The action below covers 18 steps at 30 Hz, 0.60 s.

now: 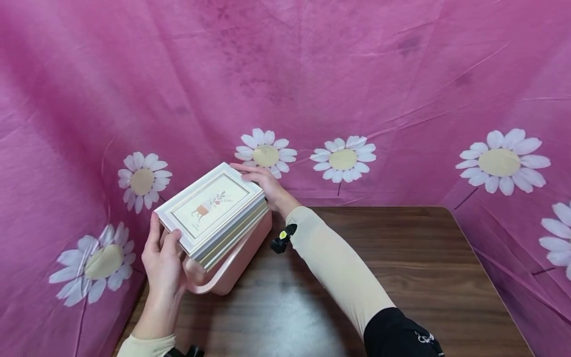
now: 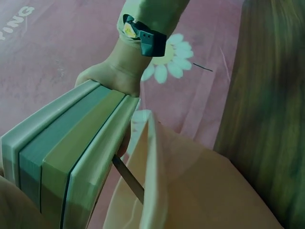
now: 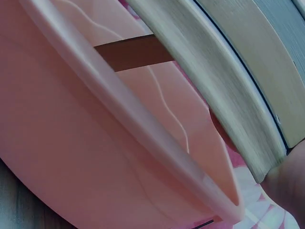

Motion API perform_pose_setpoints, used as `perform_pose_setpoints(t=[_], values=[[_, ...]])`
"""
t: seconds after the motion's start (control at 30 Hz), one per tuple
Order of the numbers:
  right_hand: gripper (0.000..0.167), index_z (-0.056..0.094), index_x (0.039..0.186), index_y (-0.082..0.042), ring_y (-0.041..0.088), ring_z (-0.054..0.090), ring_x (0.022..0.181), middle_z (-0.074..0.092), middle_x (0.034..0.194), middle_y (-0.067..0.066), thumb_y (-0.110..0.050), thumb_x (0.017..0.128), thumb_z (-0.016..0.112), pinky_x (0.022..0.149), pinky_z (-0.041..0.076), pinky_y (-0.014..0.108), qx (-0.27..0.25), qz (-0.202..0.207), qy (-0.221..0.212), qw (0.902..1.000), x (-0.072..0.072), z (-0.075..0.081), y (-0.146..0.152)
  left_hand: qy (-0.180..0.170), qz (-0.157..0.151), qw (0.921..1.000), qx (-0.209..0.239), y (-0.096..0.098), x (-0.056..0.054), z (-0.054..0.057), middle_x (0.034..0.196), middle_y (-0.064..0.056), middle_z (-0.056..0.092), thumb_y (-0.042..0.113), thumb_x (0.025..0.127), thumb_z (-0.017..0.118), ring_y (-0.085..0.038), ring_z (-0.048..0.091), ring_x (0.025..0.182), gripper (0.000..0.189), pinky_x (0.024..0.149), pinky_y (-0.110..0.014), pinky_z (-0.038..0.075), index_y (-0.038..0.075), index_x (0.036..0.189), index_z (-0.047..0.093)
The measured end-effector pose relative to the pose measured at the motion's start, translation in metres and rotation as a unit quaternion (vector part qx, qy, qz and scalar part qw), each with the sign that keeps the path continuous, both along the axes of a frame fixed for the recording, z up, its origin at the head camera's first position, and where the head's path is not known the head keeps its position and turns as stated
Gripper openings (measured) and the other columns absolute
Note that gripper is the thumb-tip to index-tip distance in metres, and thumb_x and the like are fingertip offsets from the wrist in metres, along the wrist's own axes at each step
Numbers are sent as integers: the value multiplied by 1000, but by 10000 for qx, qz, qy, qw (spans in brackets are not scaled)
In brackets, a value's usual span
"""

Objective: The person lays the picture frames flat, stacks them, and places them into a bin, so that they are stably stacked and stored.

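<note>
A stack of several picture frames (image 1: 211, 203) is tilted above a pink plastic bin (image 1: 243, 263), held between both hands. The top one is white with a flowerpot drawing; blue-grey, gold-toned and pale edges lie under it. My left hand (image 1: 162, 263) grips the near left end, thumb on the top frame's edge. My right hand (image 1: 267, 188) grips the far right end, its fingers over the far edge. From under the lowest frame (image 3: 214, 90) a brown strip (image 3: 136, 52) reaches into the bin's opening. The fingers beneath the stack are mostly hidden.
The bin stands on a dark brown wooden table (image 1: 401, 258), near its left side. Behind and beside the table hangs a pink cloth (image 1: 357, 74) with white daisies. A small black camera (image 1: 283, 239) sits on the right wrist.
</note>
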State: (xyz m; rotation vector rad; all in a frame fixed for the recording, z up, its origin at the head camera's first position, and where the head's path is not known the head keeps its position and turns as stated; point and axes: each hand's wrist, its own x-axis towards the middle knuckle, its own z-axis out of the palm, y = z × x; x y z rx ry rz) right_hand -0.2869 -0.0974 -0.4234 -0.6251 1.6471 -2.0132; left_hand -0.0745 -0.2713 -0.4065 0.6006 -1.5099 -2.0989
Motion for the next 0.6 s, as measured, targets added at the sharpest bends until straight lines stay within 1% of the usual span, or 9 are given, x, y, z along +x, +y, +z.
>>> perform_pose_setpoints(t=[0.17, 0.23, 0.3, 0.4, 0.47, 0.6], values=[[56, 53, 160, -15, 21, 43, 155, 48, 170, 0, -17, 104, 52, 128, 33, 43, 8, 161, -60, 9999, -3, -7, -5, -99, 51, 9999, -37, -3, 1, -6, 173, -15, 39, 1, 106, 52, -6, 62, 122, 73, 85, -14, 59, 34, 169, 33], [57, 52, 161, -16, 23, 44, 153, 47, 170, 0, -17, 104, 52, 126, 35, 44, 13, 234, -125, 9996, -5, -10, -7, -164, 116, 9998, -67, -4, 1, -8, 174, -14, 39, 2, 106, 53, -7, 60, 124, 74, 86, -14, 59, 34, 169, 34], [57, 53, 161, -18, 23, 47, 151, 49, 170, -1, -18, 104, 53, 124, 38, 44, 53, 262, -198, 9994, -7, -13, -8, -209, 178, 9996, -83, -5, 0, -11, 175, -11, 35, 2, 105, 54, -9, 58, 128, 74, 86, -13, 58, 34, 168, 33], [55, 56, 159, -21, 21, 51, 145, 51, 168, -1, -19, 104, 55, 117, 43, 41, 131, 239, -281, 9992, -10, -19, -10, -207, 262, 9993, -160, -5, -3, -16, 172, -8, 28, 2, 104, 55, -11, 52, 135, 75, 89, -11, 57, 31, 169, 32], [55, 57, 158, -21, 21, 53, 140, 53, 166, 0, -17, 103, 54, 112, 46, 37, 167, 221, -254, 9993, -12, -22, -11, -183, 250, 9994, -153, -6, -5, -19, 171, -8, 27, 2, 103, 55, -12, 50, 137, 77, 91, -10, 55, 30, 170, 30], [55, 58, 157, -22, 22, 59, 131, 55, 165, 1, -15, 103, 55, 100, 53, 32, 211, 262, -179, 9993, -15, -23, -13, -135, 244, 9996, -61, -8, -7, -25, 173, -13, 34, 0, 102, 54, -13, 50, 135, 79, 89, -10, 56, 31, 170, 29]])
